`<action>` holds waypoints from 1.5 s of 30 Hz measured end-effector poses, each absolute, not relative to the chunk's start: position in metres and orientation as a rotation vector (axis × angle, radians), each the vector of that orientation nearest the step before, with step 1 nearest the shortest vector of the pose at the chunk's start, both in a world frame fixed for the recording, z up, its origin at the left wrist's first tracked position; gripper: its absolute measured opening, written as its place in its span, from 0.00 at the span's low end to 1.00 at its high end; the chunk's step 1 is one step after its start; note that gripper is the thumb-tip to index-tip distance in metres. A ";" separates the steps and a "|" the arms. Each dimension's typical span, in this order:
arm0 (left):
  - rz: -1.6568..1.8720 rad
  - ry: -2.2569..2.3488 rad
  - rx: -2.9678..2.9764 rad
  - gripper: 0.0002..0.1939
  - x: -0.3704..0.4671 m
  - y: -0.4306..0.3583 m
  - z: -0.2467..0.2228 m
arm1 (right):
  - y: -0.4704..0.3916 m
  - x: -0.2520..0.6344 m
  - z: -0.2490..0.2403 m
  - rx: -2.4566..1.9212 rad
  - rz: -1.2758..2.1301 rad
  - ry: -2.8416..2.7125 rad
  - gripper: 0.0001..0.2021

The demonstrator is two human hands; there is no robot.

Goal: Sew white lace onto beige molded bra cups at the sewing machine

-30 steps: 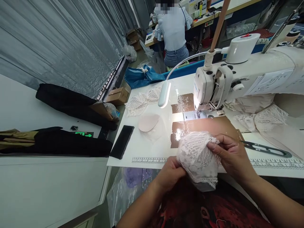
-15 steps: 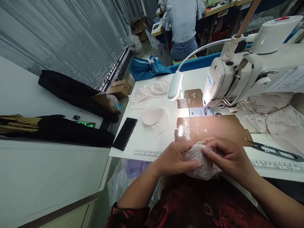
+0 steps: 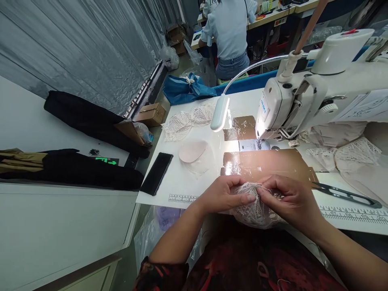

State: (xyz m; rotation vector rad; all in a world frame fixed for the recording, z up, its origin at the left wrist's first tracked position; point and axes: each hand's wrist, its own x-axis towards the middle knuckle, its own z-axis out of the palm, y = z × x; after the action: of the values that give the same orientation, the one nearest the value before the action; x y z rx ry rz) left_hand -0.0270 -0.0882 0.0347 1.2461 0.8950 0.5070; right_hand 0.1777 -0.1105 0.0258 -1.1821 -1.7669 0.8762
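Note:
A piece of white lace (image 3: pixel 253 208) is held between both hands at the table's front edge, above my lap. My left hand (image 3: pixel 224 196) grips its left side, thumb on top. With thumb and fingers pinched together, my right hand (image 3: pixel 286 198) holds the lace's upper right part. Just beyond the hands lies a brown taped sheet (image 3: pixel 266 163) in front of the sewing machine (image 3: pixel 281 101). Dark thread snips (image 3: pixel 348 194) rest right of my right hand. A round beige pad with sheer fabric (image 3: pixel 194 153) lies to the left.
A black phone (image 3: pixel 157 173) lies at the table's left edge. White lace pieces (image 3: pixel 188 121) sit further back, near a lamp head (image 3: pixel 220 113) on a bendy arm. More lace and fabric (image 3: pixel 357 155) lie at right. A person (image 3: pixel 232 36) sits beyond the table.
The camera view has shifted slightly. Both hands still hold the lace, and its top edge is now bunched between the fingertips of my right hand.

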 end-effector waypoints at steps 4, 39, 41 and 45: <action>0.505 0.827 1.108 0.18 -0.021 -0.083 0.035 | -0.111 0.181 0.025 -1.167 0.889 -1.743 0.09; 0.699 0.883 1.015 0.21 0.010 -0.084 0.022 | -0.091 0.194 0.020 -1.250 1.466 -1.445 0.14; 0.746 0.917 0.873 0.22 0.011 -0.082 0.018 | -0.087 0.194 0.017 -1.227 1.526 -1.378 0.15; 0.990 1.106 0.732 0.20 -0.021 -0.070 0.033 | -0.082 0.216 0.011 -1.264 1.529 -1.250 0.18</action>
State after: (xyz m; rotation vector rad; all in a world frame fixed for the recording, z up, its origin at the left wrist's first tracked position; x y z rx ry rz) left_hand -0.0210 -0.0703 0.0329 0.7319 1.1061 0.9897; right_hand 0.2162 -0.0823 0.0113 -1.2644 -1.2499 1.5291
